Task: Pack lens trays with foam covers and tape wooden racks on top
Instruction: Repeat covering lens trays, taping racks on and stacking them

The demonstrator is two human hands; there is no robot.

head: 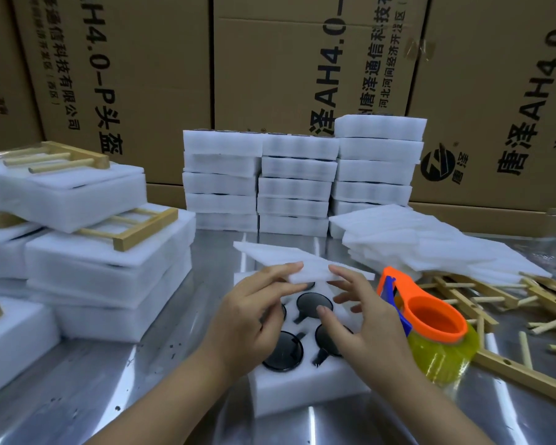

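Several sealed white foam packs with taped wooden racks [127, 228] sit stacked at left. Current white foam lens tray [308, 391] lies open on the steel tabletop [87, 380], dark round lenses [283, 350] exposed. Cover not yet seated, rack and taping still to do.

Left hand [254, 316] pinches the thin white foam cover sheet [297, 260] just above the tray. Right hand [366, 322] steadies its near edge, fingers straight and spread.

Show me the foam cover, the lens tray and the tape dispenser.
foam cover [302, 261], head view, middle of top face
lens tray [308, 393], head view, bare front wall
tape dispenser [430, 313], head view, inside orange ring
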